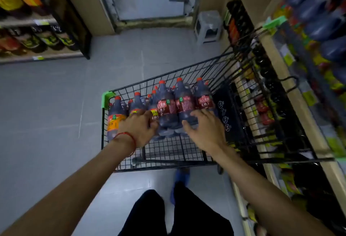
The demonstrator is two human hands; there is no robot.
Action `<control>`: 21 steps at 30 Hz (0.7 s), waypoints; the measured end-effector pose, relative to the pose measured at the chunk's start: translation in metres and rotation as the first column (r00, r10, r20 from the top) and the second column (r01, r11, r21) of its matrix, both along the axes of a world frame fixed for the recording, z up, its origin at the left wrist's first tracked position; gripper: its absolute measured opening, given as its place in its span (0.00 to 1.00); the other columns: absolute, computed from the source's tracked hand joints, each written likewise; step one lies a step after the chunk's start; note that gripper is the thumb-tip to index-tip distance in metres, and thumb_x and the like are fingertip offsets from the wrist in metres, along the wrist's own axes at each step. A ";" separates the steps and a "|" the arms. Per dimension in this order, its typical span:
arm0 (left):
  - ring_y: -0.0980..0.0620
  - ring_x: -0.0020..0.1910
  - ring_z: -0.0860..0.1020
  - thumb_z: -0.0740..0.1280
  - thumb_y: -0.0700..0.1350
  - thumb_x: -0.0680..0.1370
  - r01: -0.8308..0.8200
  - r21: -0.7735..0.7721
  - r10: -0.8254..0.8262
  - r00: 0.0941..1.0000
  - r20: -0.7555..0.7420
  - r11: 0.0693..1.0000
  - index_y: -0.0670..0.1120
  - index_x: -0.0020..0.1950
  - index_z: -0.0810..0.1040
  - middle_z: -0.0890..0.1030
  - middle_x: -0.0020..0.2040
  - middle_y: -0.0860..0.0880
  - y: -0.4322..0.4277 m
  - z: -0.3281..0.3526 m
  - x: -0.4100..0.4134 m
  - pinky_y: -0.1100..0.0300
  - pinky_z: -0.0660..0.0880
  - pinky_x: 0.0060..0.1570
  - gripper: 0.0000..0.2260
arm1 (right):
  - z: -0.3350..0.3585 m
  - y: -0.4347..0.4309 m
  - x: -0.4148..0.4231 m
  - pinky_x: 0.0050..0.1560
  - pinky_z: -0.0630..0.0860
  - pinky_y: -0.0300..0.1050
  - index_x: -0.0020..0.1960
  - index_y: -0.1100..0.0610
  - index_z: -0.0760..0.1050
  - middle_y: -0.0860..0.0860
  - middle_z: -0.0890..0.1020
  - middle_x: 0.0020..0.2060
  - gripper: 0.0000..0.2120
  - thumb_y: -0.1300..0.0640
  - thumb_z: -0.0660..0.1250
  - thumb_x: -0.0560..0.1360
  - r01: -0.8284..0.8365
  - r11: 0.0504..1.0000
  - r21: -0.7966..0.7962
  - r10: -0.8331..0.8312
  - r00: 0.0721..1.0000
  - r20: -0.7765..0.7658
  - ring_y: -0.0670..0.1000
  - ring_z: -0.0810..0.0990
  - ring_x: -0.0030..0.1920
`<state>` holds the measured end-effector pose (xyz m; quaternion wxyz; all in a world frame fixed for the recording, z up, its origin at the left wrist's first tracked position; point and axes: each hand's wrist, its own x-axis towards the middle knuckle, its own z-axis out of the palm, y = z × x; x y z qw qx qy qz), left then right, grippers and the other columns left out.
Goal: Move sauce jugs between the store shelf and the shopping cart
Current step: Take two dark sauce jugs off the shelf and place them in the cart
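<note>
A black wire shopping cart [187, 70] with green corner guards stands in the aisle, holding several dark sauce jugs [168, 104] with red caps and red labels. One jug at the cart's left has an orange label [114, 121]. My left hand [138, 125], with a red string on the wrist, reaches into the cart with fingers curled against the jugs at the left of the group. My right hand [204, 125] lies with spread fingers on the jugs at the right. Whether either hand grips a jug is unclear.
The store shelf [277, 78] on the right carries more dark jugs [318, 25] and coloured packs, right against the cart's side. Another shelf [37, 35] stands at the far left. A grey plastic stool [207, 25] sits by a closed door ahead. My legs stand behind the cart.
</note>
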<state>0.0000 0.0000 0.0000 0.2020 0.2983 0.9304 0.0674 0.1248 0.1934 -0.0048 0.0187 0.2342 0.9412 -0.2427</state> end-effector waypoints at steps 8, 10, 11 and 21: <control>0.41 0.63 0.75 0.68 0.64 0.77 -0.335 0.005 0.312 0.882 0.353 0.942 0.45 0.72 0.65 0.74 0.66 0.43 0.048 -0.069 -0.034 0.45 0.74 0.63 0.32 | -0.055 0.042 -0.047 0.54 0.68 0.44 0.71 0.52 0.71 0.49 0.74 0.66 0.24 0.42 0.67 0.80 0.053 0.992 -0.119 -0.030 0.981 0.190 0.53 0.72 0.66; 0.42 0.63 0.76 0.72 0.66 0.73 -0.436 0.008 0.385 0.802 0.457 0.900 0.45 0.72 0.63 0.74 0.66 0.44 0.060 -0.088 -0.046 0.44 0.74 0.64 0.38 | -0.070 0.049 -0.056 0.59 0.70 0.47 0.72 0.52 0.69 0.50 0.73 0.67 0.26 0.42 0.68 0.79 0.089 0.984 -0.151 -0.054 0.973 0.224 0.54 0.71 0.67; 0.42 0.61 0.77 0.73 0.70 0.69 -0.489 0.015 0.411 0.749 0.519 0.872 0.46 0.72 0.63 0.76 0.65 0.45 0.065 -0.099 -0.051 0.43 0.75 0.64 0.42 | -0.077 0.051 -0.060 0.60 0.71 0.49 0.72 0.53 0.69 0.52 0.72 0.67 0.27 0.43 0.69 0.79 0.104 0.982 -0.160 -0.066 0.972 0.226 0.55 0.71 0.67; 0.40 0.67 0.72 0.83 0.61 0.61 -0.697 -0.055 0.595 0.567 0.570 0.715 0.42 0.74 0.60 0.69 0.69 0.40 0.101 -0.147 -0.075 0.44 0.74 0.67 0.52 | -0.123 0.052 -0.088 0.60 0.70 0.47 0.78 0.59 0.60 0.57 0.70 0.68 0.39 0.45 0.74 0.76 0.228 0.936 -0.269 -0.149 0.947 0.285 0.57 0.71 0.66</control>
